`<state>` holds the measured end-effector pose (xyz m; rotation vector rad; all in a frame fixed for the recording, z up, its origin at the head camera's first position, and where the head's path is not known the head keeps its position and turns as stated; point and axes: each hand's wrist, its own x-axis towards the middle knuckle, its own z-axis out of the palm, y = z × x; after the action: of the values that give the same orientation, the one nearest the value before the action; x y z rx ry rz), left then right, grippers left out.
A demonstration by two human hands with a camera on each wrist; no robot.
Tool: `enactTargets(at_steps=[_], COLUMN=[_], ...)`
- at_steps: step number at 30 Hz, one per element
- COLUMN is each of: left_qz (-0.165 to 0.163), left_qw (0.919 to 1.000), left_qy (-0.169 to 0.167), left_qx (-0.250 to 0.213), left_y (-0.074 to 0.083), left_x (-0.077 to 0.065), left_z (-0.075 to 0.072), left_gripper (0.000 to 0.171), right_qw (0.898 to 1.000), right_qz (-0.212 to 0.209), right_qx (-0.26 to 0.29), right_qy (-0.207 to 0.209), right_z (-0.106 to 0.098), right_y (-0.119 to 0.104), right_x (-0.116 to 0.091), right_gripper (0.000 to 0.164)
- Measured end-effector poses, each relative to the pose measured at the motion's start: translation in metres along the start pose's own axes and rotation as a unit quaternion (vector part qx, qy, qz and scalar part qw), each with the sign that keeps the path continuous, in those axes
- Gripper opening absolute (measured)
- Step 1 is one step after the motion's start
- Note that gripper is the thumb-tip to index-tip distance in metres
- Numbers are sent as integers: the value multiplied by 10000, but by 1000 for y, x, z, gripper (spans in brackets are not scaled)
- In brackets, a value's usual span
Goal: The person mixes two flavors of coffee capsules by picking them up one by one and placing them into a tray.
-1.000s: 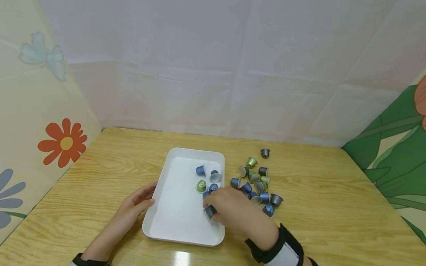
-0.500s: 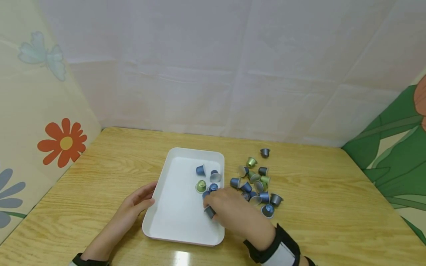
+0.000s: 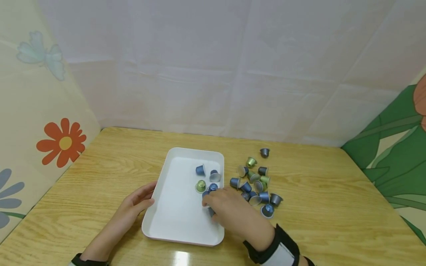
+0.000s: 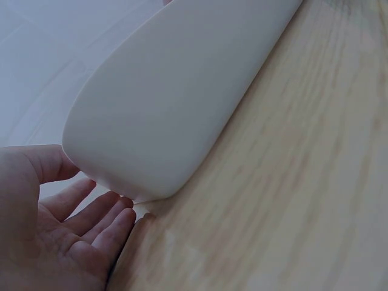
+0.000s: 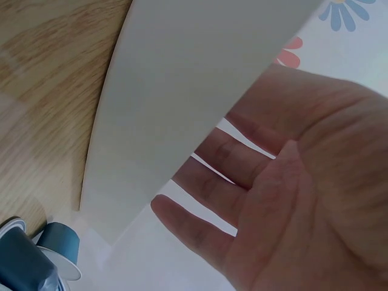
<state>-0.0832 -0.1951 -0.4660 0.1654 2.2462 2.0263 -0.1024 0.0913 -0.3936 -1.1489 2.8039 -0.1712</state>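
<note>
A shallow white tray (image 3: 176,207) lies on the wooden table. My left hand (image 3: 138,201) holds its left side, thumb at the rim and fingers against the outer wall; the left wrist view shows the fingers bent lightly by the tray (image 4: 157,115). Over the tray's right part, my right hand (image 3: 229,207) pinches a dark coffee capsule (image 3: 211,212), mostly hidden by the fingers. Beside those fingertips are blue capsules (image 3: 213,187). A green capsule (image 3: 201,186), a blue capsule (image 3: 200,170) and a silver-lidded capsule (image 3: 215,177) also lie inside. The right wrist view shows the hand (image 5: 291,182) reaching over the tray wall.
Right of the tray spreads a loose pile of blue, green and dark capsules (image 3: 246,187). A dark capsule (image 3: 264,152) lies farthest back. A white cloth (image 3: 199,74) hangs behind the table (image 3: 319,207); printed panels stand at both sides.
The right fingers have shifted slightly over the dark capsule, so less of it shows. The right wrist has moved a little left. My left hand stays at the tray.
</note>
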Motion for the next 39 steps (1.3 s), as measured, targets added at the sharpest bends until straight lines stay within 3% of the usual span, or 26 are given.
enactTargets(at_steps=[5, 15, 22, 39], left_qz=[-50, -14, -43, -7], left_qw=[10000, 10000, 10000, 10000], left_qy=[0, 33, 23, -58], left_qx=[-4, 8, 2, -27], left_y=[0, 0, 0, 0], left_x=[0, 1, 0, -1], left_z=[0, 1, 0, -1], left_gripper=[53, 52, 52, 53], right_qw=[9999, 9931, 9895, 9693], right_qz=[113, 1021, 1326, 2217], right_qx=[85, 510, 498, 943], right_qy=[30, 258, 284, -495], right_z=[-7, -30, -36, -38], right_y=[1, 17, 27, 58], right_x=[-2, -13, -17, -24], right_gripper=[35, 36, 28, 37])
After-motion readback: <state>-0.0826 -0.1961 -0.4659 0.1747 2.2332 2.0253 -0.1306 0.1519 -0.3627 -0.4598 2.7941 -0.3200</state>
